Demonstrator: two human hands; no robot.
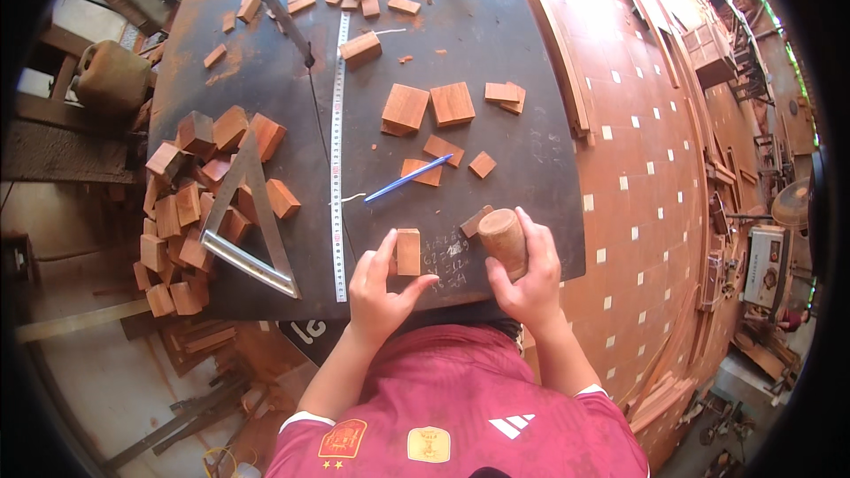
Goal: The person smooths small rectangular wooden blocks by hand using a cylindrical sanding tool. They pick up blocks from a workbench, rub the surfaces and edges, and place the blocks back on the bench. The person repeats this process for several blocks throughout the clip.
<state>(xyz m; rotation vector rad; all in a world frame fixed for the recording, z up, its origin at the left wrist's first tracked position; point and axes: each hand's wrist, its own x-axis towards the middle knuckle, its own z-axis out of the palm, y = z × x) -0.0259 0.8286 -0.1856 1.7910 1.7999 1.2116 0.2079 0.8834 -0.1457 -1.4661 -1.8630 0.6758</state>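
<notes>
My left hand (379,294) is at the near edge of the dark table (266,88), thumb and fingers apart. Its index finger lies alongside a small rectangular wooden block (408,252), with the thumb below the block; whether they touch is hard to tell. My right hand (534,276) is wrapped round a thick, round-ended wooden cylinder (503,235), tilted over the table edge. A small dark wood piece (475,221) lies beside the cylinder. Chalk-like writing marks the table between my hands. Farther out, a blue pen (409,179) rests across a flat wooden piece (423,173).
Left of a white measuring tape (337,159), a metal set square (252,221) leans on a heap of wooden blocks (181,204). Larger blocks (452,104) lie mid-table. A blade-like metal bar (274,9) reaches over the far side. Long boards (562,53) run along the right.
</notes>
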